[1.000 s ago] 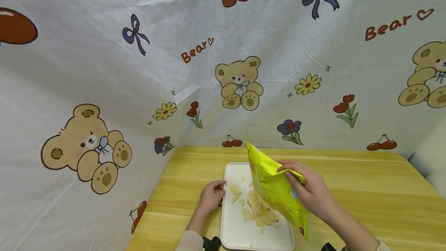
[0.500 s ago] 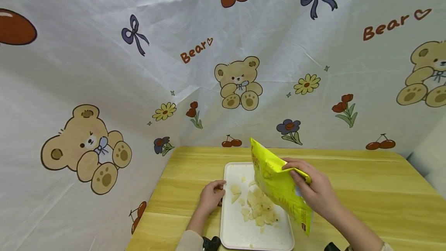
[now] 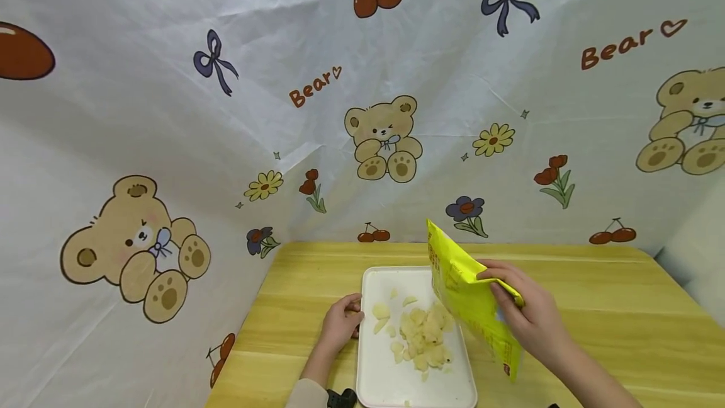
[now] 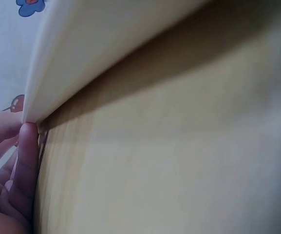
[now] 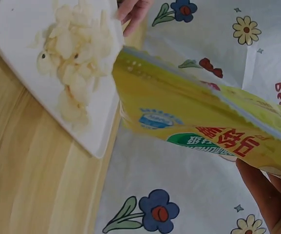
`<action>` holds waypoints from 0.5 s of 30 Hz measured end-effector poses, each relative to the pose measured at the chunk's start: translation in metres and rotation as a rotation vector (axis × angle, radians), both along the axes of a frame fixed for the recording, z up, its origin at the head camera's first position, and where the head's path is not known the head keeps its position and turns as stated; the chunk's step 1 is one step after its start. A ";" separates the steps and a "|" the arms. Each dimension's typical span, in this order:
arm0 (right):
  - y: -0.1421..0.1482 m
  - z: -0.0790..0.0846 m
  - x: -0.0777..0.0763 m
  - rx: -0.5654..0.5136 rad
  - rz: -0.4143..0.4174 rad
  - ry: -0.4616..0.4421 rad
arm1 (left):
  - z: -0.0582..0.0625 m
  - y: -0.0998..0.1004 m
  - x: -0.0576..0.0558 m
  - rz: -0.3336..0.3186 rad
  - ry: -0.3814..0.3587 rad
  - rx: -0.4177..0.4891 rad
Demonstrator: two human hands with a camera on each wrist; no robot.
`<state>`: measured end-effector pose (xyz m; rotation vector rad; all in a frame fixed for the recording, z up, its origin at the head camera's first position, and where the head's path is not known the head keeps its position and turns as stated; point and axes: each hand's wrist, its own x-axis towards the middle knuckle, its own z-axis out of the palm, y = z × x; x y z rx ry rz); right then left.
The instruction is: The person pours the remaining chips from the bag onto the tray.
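My right hand grips a yellow potato chip bag by its side, thumb and fingers folding the film. The bag hangs tilted over the right part of a white tray. Thin pale potato chips lie heaped in the tray's middle, with smaller pieces scattered to the left. In the right wrist view, the printed bag shows its serrated edge near the tray. My left hand pinches the tray's left edge, finger and thumb meeting at the rim in the left wrist view.
The tray stands on a light wood-grain table. Behind and to the left hangs a white cloth printed with bears, flowers and bows. A black strap-like item sits at my left wrist.
My right hand has carried the chip bag to the right, uncovering more of the chip heap. The left hand stays at the tray's edge. The head view has shifted slightly.
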<state>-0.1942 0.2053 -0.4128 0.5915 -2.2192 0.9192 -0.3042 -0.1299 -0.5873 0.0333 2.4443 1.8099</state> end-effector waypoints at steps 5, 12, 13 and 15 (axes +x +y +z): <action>0.009 -0.004 0.002 0.008 -0.043 -0.012 | -0.002 0.000 0.001 0.008 0.000 -0.004; 0.020 -0.010 0.004 0.007 -0.085 -0.011 | -0.002 0.000 0.002 0.020 0.006 0.003; 0.022 -0.012 0.004 0.006 -0.091 -0.007 | -0.002 0.000 0.002 0.017 0.011 0.001; 0.025 -0.014 0.005 0.003 -0.105 -0.007 | -0.002 -0.001 0.003 0.008 0.023 -0.010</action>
